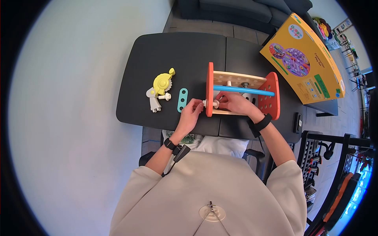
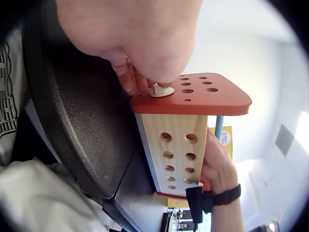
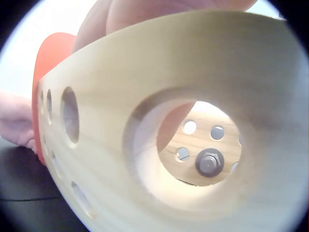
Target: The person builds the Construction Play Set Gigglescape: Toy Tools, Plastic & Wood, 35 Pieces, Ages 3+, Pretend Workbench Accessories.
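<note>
Dark grey sofa (image 1: pixel 236 12), pale wall (image 1: pixel 75 102), yellow box (image 1: pixel 307 65)

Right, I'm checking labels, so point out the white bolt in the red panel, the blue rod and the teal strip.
White bolt (image 2: pixel 161 92): left wrist view, on its outer end.
Blue rod (image 1: pixel 244 91): head view, mid-length.
Teal strip (image 1: pixel 182 95): head view, between two holes.

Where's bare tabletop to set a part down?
Far left of the table, between its far edge and the yellow piece. Smaller patch: between the right red panel and black device. Crowded: left red panel, with left hand and right hand at the cream bolt.
</note>
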Demonstrator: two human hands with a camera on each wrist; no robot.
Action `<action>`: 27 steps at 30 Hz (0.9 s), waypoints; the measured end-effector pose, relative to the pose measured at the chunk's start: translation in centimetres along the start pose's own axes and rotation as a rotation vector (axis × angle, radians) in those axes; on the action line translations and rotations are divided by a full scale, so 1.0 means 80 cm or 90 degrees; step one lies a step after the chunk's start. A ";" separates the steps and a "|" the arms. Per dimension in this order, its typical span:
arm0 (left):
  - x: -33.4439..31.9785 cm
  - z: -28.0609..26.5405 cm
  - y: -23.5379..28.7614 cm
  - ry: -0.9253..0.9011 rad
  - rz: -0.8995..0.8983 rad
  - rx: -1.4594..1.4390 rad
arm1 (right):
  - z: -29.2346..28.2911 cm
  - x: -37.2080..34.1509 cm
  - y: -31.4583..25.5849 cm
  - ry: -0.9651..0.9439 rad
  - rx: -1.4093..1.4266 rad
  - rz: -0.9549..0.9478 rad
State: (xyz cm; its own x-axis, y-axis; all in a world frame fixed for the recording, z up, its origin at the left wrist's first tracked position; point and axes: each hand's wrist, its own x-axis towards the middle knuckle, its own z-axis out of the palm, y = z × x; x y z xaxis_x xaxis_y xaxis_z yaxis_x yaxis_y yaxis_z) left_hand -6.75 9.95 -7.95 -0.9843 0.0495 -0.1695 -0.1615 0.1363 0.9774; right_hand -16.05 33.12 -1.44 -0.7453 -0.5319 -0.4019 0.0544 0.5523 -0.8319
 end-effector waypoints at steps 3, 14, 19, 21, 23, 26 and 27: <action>0.001 0.000 -0.004 0.000 0.001 -0.006 | 0.002 0.005 0.013 -0.032 -0.063 -0.041; -0.002 -0.001 0.006 0.002 0.001 -0.016 | -0.003 -0.007 -0.011 -0.031 -0.164 -0.034; -0.003 -0.002 0.004 -0.011 0.005 -0.050 | -0.002 -0.001 -0.008 -0.045 -0.129 0.011; -0.002 -0.002 0.002 -0.015 0.000 -0.049 | 0.002 0.001 -0.005 -0.014 -0.097 0.036; -0.001 -0.001 -0.001 -0.004 0.001 -0.054 | 0.000 -0.001 -0.006 -0.026 -0.096 0.019; -0.001 -0.001 -0.002 0.007 0.002 -0.061 | -0.001 -0.003 -0.002 -0.039 -0.114 -0.018; -0.001 -0.001 -0.003 0.007 0.002 -0.064 | -0.001 -0.004 0.001 -0.039 -0.133 -0.038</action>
State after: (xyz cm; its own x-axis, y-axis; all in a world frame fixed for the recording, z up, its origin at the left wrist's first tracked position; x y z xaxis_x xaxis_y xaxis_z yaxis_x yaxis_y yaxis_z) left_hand -6.66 9.87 -8.13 -0.9853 0.0386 -0.1663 -0.1649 0.0367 0.9856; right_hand -15.89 33.39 -1.36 -0.7006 -0.6022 -0.3827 -0.1320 0.6365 -0.7599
